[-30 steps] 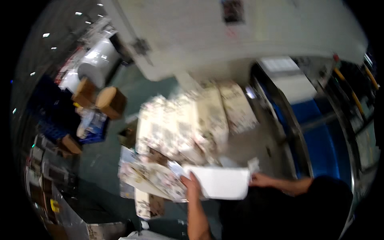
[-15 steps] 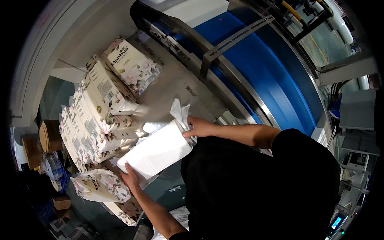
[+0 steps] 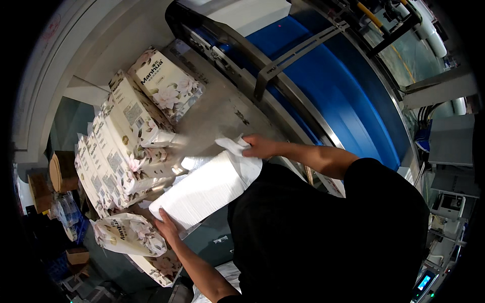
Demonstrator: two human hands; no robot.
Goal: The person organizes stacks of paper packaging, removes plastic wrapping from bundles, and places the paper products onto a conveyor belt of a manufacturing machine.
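Observation:
A long stack of white tissues (image 3: 202, 189) lies in front of me on the metal table. My left hand (image 3: 166, 227) grips its left end, with the thumb on top and the other fingers partly hidden. At the right end my right hand (image 3: 258, 146) is closed on a crumpled tissue sheet (image 3: 232, 145), still joined to loose sheets at that end of the stack. Beside my left hand sits a crumpled, flower-printed tissue wrapper (image 3: 129, 235).
Flower-printed tissue packs (image 3: 116, 146) are piled at the left, with another pack (image 3: 164, 83) behind them. The metal table (image 3: 222, 111) runs along a blue conveyor belt (image 3: 328, 91) with a steel side rail. Cardboard boxes (image 3: 63, 171) stand at the far left.
My right hand has moved slightly right and up, drawing the crumpled sheet with it and spreading the sheets at that end. My left hand stays almost in place on the stack.

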